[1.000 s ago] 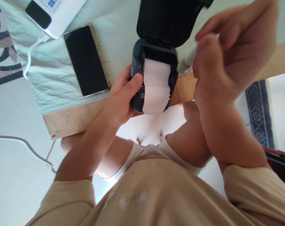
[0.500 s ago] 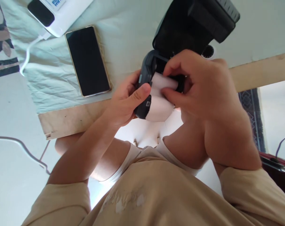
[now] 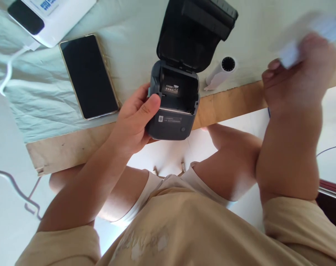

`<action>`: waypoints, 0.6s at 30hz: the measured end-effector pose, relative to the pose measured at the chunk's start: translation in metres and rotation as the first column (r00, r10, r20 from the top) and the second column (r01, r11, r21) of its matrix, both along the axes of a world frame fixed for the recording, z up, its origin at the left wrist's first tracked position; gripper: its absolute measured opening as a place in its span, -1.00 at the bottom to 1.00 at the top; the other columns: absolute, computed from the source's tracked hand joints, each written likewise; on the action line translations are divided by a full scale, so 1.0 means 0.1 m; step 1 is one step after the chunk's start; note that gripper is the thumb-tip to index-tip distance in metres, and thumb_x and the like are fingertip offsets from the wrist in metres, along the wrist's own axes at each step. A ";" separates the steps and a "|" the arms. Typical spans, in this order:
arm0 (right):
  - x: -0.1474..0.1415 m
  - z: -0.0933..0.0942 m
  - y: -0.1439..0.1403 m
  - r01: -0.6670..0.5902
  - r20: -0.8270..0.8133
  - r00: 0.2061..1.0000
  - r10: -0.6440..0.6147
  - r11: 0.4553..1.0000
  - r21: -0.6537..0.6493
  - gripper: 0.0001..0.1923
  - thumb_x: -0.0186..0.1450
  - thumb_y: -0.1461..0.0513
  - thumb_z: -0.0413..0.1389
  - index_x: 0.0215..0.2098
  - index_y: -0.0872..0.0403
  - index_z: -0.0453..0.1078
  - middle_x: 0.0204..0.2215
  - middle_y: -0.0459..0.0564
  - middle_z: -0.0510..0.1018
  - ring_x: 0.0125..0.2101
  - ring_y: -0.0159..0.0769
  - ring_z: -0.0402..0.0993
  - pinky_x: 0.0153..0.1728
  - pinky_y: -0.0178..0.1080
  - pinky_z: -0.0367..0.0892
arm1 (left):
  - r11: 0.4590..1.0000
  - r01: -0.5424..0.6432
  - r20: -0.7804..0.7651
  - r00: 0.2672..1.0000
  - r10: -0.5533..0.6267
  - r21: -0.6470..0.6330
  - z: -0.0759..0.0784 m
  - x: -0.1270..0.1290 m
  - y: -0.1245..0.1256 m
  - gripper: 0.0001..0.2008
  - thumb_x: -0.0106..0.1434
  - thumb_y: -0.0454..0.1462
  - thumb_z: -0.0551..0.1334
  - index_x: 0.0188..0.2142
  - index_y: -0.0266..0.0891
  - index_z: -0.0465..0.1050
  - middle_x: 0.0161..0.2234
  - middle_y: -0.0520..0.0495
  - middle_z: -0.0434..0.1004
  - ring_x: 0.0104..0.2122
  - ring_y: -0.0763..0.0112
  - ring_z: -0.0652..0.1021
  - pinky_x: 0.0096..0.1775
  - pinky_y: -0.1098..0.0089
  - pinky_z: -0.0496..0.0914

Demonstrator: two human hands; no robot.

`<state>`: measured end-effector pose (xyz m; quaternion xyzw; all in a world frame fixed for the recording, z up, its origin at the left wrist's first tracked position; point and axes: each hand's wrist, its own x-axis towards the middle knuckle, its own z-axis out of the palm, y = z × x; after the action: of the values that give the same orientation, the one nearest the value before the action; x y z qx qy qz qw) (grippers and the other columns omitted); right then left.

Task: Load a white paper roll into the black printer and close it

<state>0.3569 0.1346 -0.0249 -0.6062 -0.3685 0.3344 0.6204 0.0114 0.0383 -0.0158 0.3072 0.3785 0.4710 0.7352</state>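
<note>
My left hand grips the left side of a dark grey portable label printer, thumb on top. The printer's black lid is swung up, and its paper bay holds no roll. Far to the right, my right hand is raised over the table's edge, blurred by motion, with its fingers curled around a white paper roll. A strip of that paper trails off to the upper right. Between the two hands a second paper roll with a black core lies on the cloth, its loose end toward me.
A smartphone lies face up left of the printer. Behind it is a white device with a dark panel and a white cable. Pale green cloth covers the table, with a bare wooden edge in front.
My right hand has lifted the paper roll out of the printer and carried it far right. The printer bay is now uncovered, and the second roll has come into fuller view.
</note>
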 end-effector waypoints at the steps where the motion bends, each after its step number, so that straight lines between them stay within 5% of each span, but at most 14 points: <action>1: -0.01 -0.06 0.01 0.023 0.038 0.999 -0.024 0.999 0.024 -0.92 0.28 0.30 0.15 -0.34 -0.03 0.41 -0.48 -0.18 0.44 -0.57 -0.50 0.27 -0.57 -0.29 0.08 | 1.000 0.002 -0.005 1.000 -0.002 0.009 0.00 0.00 0.00 -0.63 0.35 0.00 0.36 0.04 -0.12 0.55 -0.18 -0.08 0.69 -0.27 0.23 0.73 -0.51 0.46 0.59; 6: -0.14 -0.10 -0.09 -0.187 0.446 0.894 0.054 0.947 0.261 -0.68 0.07 0.22 0.44 -0.27 0.01 0.46 -0.35 -0.10 0.47 -0.40 -0.45 0.32 -0.49 -0.32 0.17 | 1.000 0.016 -0.026 1.000 -0.015 0.026 0.02 0.01 0.01 -0.62 0.36 0.00 0.35 0.05 -0.13 0.55 -0.23 -0.07 0.69 -0.26 0.23 0.72 -0.51 0.49 0.57; 9: -0.18 -0.02 -0.17 -0.318 0.559 0.824 0.093 0.893 0.320 -0.67 0.19 0.14 0.34 -0.11 -0.01 0.46 -0.29 -0.05 0.41 -0.37 -0.42 0.28 -0.47 -0.27 0.12 | 1.000 0.012 -0.029 1.000 -0.011 0.025 0.02 0.02 0.00 -0.64 0.38 -0.03 0.32 0.06 -0.15 0.54 -0.23 -0.08 0.70 -0.21 0.17 0.73 -0.51 0.47 0.58; 14: -0.17 -0.01 -0.14 -0.230 0.580 0.813 0.057 0.946 0.228 -0.37 -0.02 0.50 0.08 0.00 -0.02 0.31 -0.43 -0.20 0.27 -0.43 -0.46 0.15 -0.39 -0.25 0.02 | 0.999 -0.027 0.002 1.000 0.027 0.042 -0.03 0.03 0.01 -0.65 0.37 -0.03 0.32 0.03 -0.16 0.56 -0.19 -0.13 0.73 -0.11 0.03 0.73 -0.42 0.33 0.66; 18: -0.13 0.04 -0.12 -0.200 0.507 0.848 0.155 0.979 0.035 -0.30 -0.08 0.63 0.17 -0.06 -0.06 0.46 -0.34 -0.26 0.47 -0.45 -0.50 0.19 -0.35 -0.25 0.08 | 0.999 -0.016 0.004 1.000 0.016 0.047 -0.02 0.04 0.02 -0.62 0.35 -0.02 0.36 0.04 -0.17 0.56 -0.17 -0.13 0.73 -0.10 0.03 0.74 -0.32 0.28 0.70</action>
<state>0.3441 0.1224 -0.0206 -0.6079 -0.5856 0.2052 0.4954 0.0149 0.0400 -0.0178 0.3205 0.3686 0.4861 0.7246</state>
